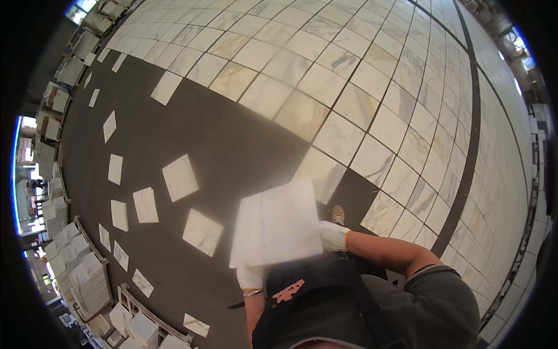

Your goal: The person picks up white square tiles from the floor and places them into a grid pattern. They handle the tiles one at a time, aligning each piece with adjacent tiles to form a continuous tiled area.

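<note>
A large white marble tile [276,224] with faint grey veining is held up in front of my body, tilted. At its near left corner, my left hand [251,277] in a white knit glove supports it from below, with the fingers mostly hidden by the slab. My right hand [333,236], gloved alike, grips the right edge. Behind the raised tile, part of a laid marble tile [327,164] shows at the end of a row on the floor. My shoe [338,214] is visible just beyond my right hand.
Rows of laid marble tiles [351,104] cover the floor ahead and right. Loose tiles [181,177] lie scattered over the dark floor [232,136] at left. Stacked tiles [81,270] and wooden crates [142,317] line the left side. A dark strip [472,128] crosses at right.
</note>
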`<state>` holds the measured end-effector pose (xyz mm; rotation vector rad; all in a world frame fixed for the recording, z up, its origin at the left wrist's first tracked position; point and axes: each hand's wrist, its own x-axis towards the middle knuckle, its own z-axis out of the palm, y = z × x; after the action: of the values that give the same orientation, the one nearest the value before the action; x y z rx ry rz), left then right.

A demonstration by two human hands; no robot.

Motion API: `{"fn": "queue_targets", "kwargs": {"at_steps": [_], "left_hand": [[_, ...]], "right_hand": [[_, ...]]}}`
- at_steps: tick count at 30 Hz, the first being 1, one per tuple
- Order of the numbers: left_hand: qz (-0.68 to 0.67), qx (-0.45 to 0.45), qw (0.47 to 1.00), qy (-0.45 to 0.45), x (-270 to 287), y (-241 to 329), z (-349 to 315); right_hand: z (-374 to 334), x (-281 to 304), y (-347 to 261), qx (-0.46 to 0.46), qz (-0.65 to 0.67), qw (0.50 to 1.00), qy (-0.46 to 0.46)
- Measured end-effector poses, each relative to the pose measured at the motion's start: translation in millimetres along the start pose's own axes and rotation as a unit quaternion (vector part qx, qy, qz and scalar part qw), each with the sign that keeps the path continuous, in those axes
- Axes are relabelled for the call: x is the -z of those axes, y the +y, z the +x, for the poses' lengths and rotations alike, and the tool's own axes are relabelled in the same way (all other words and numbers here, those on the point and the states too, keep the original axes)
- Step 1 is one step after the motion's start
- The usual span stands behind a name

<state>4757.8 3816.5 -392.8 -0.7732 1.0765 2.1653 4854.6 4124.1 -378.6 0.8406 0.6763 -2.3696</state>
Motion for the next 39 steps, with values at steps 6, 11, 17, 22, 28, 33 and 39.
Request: {"fn": "queue_targets", "kwargs": {"at_steps": [6,11,17,22,28,33,39], "left_hand": [[0.038,0.008,0.999,0.003,9,106,34],[0.14,-0.004,0.99,-0.014,-12,167,90],[0.417,0.004,0.907,-0.055,-59,185,175],[0.294,0.065,0.953,-0.032,-103,183,241],[0.214,0.169,0.962,0.028,-170,173,291],[0.382,0.138,0.907,-0.114,-181,172,328],[0.329,0.256,0.902,-0.114,-193,173,399]], "right_hand": [[97,-51,11,-0.022,0.109,0.992,0.052],[136,-84,-6,0.038,0.006,0.992,0.122],[163,-69,-49,0.067,0.002,0.981,0.181],[176,-52,-73,0.104,0.386,0.915,0.055],[173,-98,-99,0.408,0.082,0.89,0.187],[244,-154,-145,0.277,0.584,0.757,0.099],[319,-168,-175,0.346,0.123,0.814,0.451]]}}
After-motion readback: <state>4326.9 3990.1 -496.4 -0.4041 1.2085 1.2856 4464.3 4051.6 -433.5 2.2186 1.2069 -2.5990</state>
